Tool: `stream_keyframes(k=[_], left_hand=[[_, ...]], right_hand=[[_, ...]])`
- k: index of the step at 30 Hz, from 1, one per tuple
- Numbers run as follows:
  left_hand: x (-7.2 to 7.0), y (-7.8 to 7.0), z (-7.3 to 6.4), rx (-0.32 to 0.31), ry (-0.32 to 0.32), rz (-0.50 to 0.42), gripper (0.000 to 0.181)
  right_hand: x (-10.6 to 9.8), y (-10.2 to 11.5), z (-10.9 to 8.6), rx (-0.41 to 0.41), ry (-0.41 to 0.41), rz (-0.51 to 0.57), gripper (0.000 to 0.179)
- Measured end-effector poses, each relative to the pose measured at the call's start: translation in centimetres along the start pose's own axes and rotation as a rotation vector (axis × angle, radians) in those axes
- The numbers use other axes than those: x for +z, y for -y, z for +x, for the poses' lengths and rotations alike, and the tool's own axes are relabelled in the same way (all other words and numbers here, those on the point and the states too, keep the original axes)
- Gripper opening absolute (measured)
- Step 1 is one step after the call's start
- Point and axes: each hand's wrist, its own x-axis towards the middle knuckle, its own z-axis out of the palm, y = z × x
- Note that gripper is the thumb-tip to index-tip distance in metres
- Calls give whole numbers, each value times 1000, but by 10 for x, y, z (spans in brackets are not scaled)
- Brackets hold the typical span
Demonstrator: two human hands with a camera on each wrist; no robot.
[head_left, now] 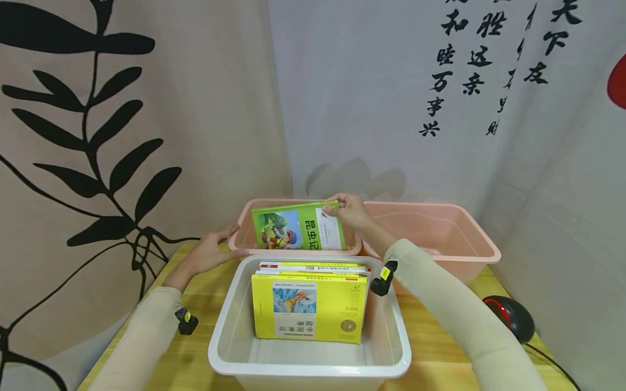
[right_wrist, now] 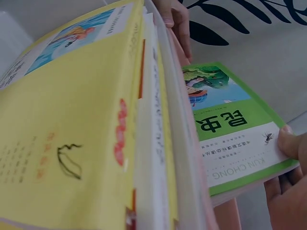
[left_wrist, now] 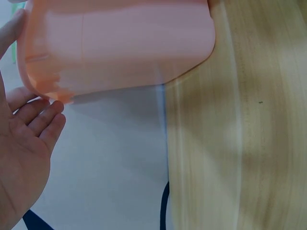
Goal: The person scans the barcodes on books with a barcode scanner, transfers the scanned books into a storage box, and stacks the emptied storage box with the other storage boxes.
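My right hand pinches a green book by its upper right corner, thumb on the cover. The book leans inside the left pink bin, showing a colourful picture and a white band. In the right wrist view, the same green book lies under my thumb. My left hand touches the left end of that bin, thumb near the front corner and fingers at the rim. Seen from the left wrist, these fingers are relaxed against the pink bin's outside.
In front stands a white bin with several upright books, a yellow one foremost. A second pink bin stands at the right. A black device with a cable sits on the wooden table beyond my right arm. Cloth walls surround the table.
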Motion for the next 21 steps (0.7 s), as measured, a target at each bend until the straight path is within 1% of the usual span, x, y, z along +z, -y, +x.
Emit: stream_keyframes(k=[4, 7, 14, 18, 21], left_hand=[[-1, 1, 0, -5, 0, -10, 104], [-1, 2, 0, -6, -1, -8, 104], [0, 4, 1, 5, -4, -4, 103], [1, 4, 1, 13, -6, -3, 103], [0, 3, 0, 12, -3, -5, 103]], right_hand=[[5, -4, 1, 33, 6, -3, 20], [8, -8, 1, 54, 25, 13, 20], [11, -17, 3, 67, 102, -60, 20], [10, -15, 1, 94, 116, -97, 23], [6, -10, -1, 110, 117, -86, 28]])
